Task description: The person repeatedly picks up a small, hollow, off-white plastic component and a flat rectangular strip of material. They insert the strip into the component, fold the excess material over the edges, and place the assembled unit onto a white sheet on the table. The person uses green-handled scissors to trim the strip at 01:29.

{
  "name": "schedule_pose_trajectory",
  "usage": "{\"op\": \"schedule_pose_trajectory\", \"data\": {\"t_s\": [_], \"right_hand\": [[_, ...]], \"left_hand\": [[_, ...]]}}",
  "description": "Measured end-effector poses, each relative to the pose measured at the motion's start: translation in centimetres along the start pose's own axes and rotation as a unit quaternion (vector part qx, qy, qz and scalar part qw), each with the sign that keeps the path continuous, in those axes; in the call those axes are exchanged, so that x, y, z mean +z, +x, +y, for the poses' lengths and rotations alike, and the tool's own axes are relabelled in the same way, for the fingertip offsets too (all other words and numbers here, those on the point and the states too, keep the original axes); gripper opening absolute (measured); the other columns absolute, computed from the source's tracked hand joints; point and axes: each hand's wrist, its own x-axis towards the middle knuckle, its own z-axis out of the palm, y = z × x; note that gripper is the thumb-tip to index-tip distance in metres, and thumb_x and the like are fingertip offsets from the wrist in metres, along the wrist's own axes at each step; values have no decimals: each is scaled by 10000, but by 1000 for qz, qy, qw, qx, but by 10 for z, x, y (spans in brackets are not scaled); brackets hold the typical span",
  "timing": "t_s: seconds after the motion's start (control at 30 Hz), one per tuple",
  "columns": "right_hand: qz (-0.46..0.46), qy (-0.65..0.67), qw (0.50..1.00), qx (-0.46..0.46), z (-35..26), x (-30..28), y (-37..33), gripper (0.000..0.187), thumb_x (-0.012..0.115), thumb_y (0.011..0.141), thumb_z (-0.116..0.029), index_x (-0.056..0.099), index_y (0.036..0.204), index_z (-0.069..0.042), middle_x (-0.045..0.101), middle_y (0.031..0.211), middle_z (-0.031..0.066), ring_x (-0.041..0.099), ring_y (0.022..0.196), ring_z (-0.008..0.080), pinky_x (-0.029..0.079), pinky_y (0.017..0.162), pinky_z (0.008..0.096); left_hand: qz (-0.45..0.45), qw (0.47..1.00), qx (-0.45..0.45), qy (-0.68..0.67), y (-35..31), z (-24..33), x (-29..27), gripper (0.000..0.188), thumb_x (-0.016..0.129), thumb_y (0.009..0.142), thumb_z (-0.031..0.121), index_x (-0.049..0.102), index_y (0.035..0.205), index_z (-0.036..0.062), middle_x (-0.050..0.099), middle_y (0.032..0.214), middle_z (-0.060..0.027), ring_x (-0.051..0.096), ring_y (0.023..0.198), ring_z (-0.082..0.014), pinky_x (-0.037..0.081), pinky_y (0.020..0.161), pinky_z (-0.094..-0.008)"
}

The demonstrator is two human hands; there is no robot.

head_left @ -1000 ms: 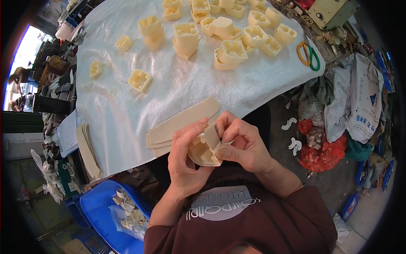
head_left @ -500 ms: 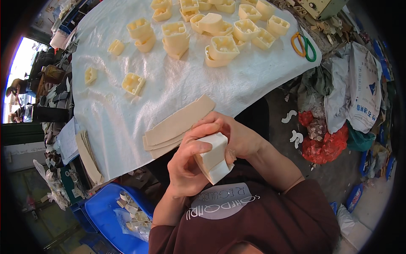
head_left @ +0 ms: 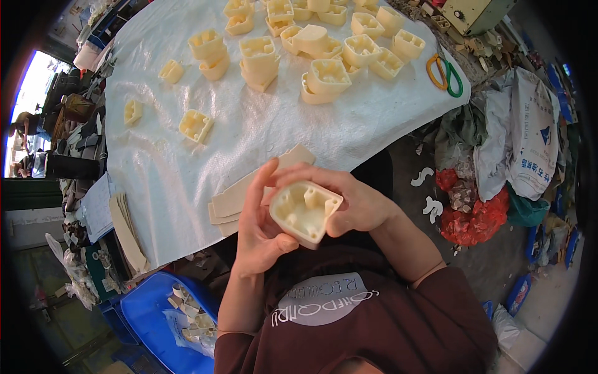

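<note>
Where white sheeting (head_left: 249,131) covers the table, cream moulded pieces (head_left: 327,75) scattered, cluttered floor (head_left: 486,187)

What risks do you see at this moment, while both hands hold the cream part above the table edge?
1. The cream moulded part is held off the table, between the left hand and right hand; if it slips, it would probably fall past the edge.
2. The flat strips overhang that edge, so a forearm might knock them into the blue crate.

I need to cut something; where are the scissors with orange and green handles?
In the head view, the orange-and-green-handled scissors lie at the white table cover's far right edge, beside the cream moulded blocks.
</note>
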Motion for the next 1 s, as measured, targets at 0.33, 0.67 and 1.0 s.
{"op": "schedule_pose_trajectory", "data": {"t_s": [0.33, 0.67, 1.0], "right_hand": [[170, -22, 984, -56, 11, 37, 5, 536, 491, 808, -140, 360, 1305, 14, 484, 1183, 105, 488, 1065, 149, 398, 898, 281], [158, -184, 957, -157, 27, 36, 9, 499, 507, 883, -238, 369, 1286, 23, 425, 1233, 140, 410, 1144, 234, 314, 989, 364], [135, -371, 902, -173, 17, 14, 8, 821, 803, 571, -357, 455, 1247, -48, 466, 1223, 93, 371, 1193, 280, 274, 998, 410]], "left_hand": [[81, 905, 225, 352, -1, -31, 1, 914, 636, 722, 348, 102, 1366, -20, 356, 1263, -196, 435, 1141, -276, 376, 956, -386], [175, 963, 180, 94, 2, -33, 5, 836, 609, 643, 277, 257, 1353, 10, 430, 1195, -162, 481, 1090, -252, 413, 926, -353], [136, 986, 85, 53, 7, -11, 0, 859, 406, 835, 628, 146, 1402, 36, 444, 1222, -154, 521, 1046, -259, 479, 858, -368]]}}
